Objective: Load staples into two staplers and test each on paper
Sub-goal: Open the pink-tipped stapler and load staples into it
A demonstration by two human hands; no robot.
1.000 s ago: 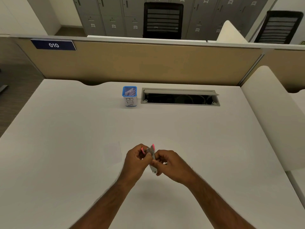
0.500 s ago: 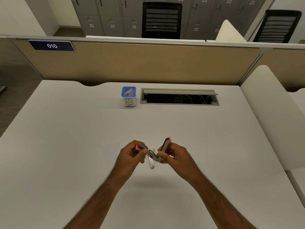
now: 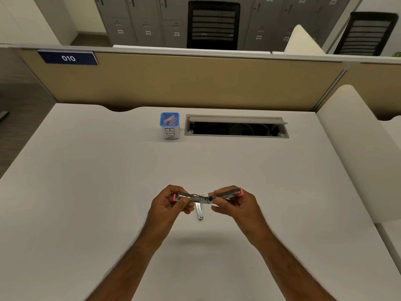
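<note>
- Stapler (image 3: 206, 197) is hanging in mid-air above the worktop (image 3: 86, 192), well nearer the person than the blue "BIN" cup (image 3: 169, 126), swung wide open w/ its long axis running left–right.
- Left hand (image 3: 167, 202) is gripping the magazine half, fingers curled round it.
- Right hand (image 3: 236, 203) is pinching the pink-tipped top arm.
- Metal base is dangling down from the hinge btwn both hands.
- Magazine channel is facing up, nearer the left hand; prob. staples are going in next.
- No staples or paper clearly visible.

"010" in white on navy sign (image 3: 68, 58), partition top, 10 o'clock. "BIN" handwritten on white label of blue cup (image 3: 170, 126), desk, 12 o'clock. Locker nos. too blurred.
</note>
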